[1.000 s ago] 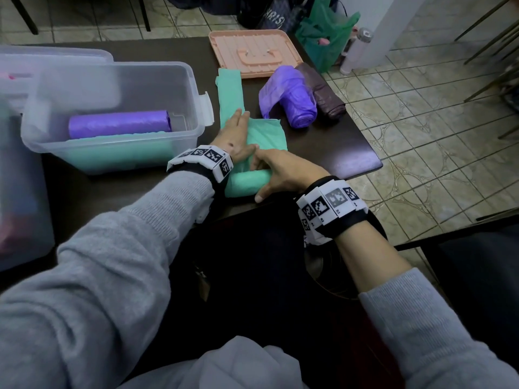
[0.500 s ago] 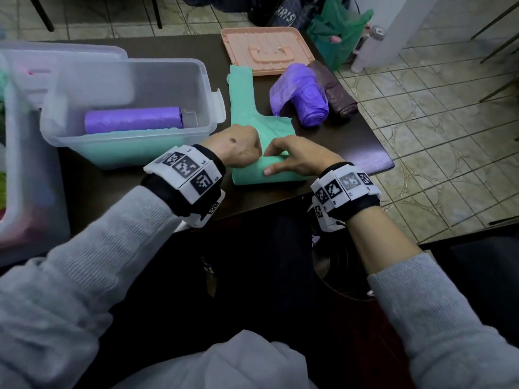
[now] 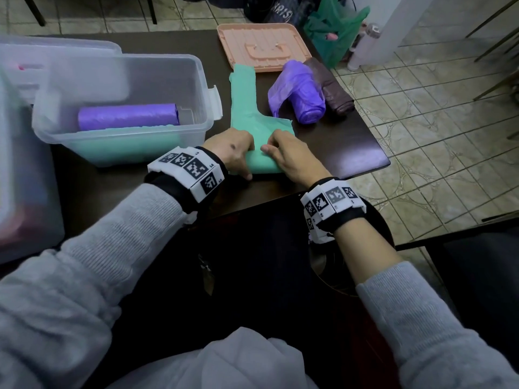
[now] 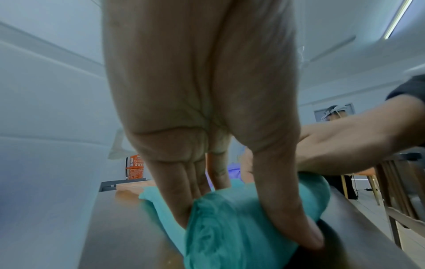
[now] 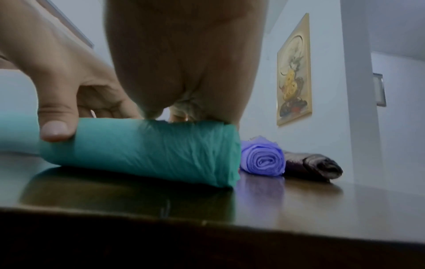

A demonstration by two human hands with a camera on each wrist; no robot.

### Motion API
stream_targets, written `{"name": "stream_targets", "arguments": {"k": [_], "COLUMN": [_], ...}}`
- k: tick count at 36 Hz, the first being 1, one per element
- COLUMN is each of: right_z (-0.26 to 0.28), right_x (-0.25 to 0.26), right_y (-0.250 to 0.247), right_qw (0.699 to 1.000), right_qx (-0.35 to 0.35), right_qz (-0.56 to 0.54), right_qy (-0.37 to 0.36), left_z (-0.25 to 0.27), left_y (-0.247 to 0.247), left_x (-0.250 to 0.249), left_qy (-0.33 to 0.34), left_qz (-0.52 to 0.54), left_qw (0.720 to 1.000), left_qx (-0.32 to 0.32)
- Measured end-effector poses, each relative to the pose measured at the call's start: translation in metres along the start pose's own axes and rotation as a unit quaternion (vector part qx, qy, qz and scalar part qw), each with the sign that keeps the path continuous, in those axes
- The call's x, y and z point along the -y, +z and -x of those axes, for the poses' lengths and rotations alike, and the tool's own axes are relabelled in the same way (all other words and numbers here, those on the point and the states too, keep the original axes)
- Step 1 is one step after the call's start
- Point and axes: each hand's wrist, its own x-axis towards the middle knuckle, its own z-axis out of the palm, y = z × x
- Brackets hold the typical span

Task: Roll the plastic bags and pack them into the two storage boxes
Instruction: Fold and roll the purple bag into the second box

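Head view: left hand (image 3: 233,151) and right hand (image 3: 289,158) side by side on dark surface (image 3: 351,153), both curled over rolled end of teal bag (image 3: 262,164); unrolled part of bag stretching away past the fingertips toward pink lid (image 3: 264,46). Beyond right hand, purple roll (image 3: 302,95) with dark brown roll (image 3: 334,89) touching its far side. Past left hand, clear storage box (image 3: 126,108) holding a purple roll (image 3: 127,117) and a teal roll (image 3: 126,143); second clear box (image 3: 25,192) further out on the left-hand side, contents blurred.

Left wrist view: left hand (image 4: 207,109) gripping the teal roll's end (image 4: 230,227), thumb on near side, fingers (image 4: 179,191) over far side; right hand's forearm crossing in behind.

Right wrist view: right hand (image 5: 179,63) pressing down on top of teal bag roll (image 5: 149,151), finger grip hidden; left thumb wrapped over roll's near side. Purple roll (image 5: 262,160) and dark brown roll (image 5: 315,167) just beyond roll's end.
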Motion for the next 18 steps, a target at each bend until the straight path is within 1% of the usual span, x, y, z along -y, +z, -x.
{"name": "stream_targets", "arguments": {"k": [4, 6, 8, 10, 13, 15, 18], "right_z": [0.010, 0.017, 0.025, 0.032, 0.039, 0.037, 0.033], "right_x": [0.001, 0.004, 0.009, 0.015, 0.020, 0.018, 0.013], "right_y": [-0.002, -0.002, -0.002, -0.003, -0.004, -0.004, -0.006], "right_qw": [0.997, 0.988, 0.981, 0.983, 0.985, 0.985, 0.993], "right_qx": [0.012, 0.001, -0.017, -0.006, 0.049, 0.056, 0.059], "right_qz": [0.071, 0.144, 0.181, 0.169, 0.157, 0.152, 0.092], "right_qy": [-0.023, -0.055, -0.072, -0.066, -0.053, -0.052, -0.043], "left_z": [0.000, 0.000, 0.000, -0.001, -0.003, -0.005, -0.006], "left_y": [-0.002, -0.003, -0.003, -0.004, -0.006, -0.007, -0.009], "left_x": [0.001, 0.001, 0.001, 0.000, -0.002, -0.002, -0.001], "left_qy": [-0.004, -0.005, -0.008, -0.011, -0.013, -0.015, -0.021], "left_qz": [0.001, -0.004, -0.013, -0.024, -0.046, -0.057, -0.061], "left_qw": [1.000, 0.999, 0.998, 0.995, 0.992, 0.990, 0.988], "left_qx": [0.028, 0.044, 0.064, 0.092, 0.120, 0.128, 0.143]}}
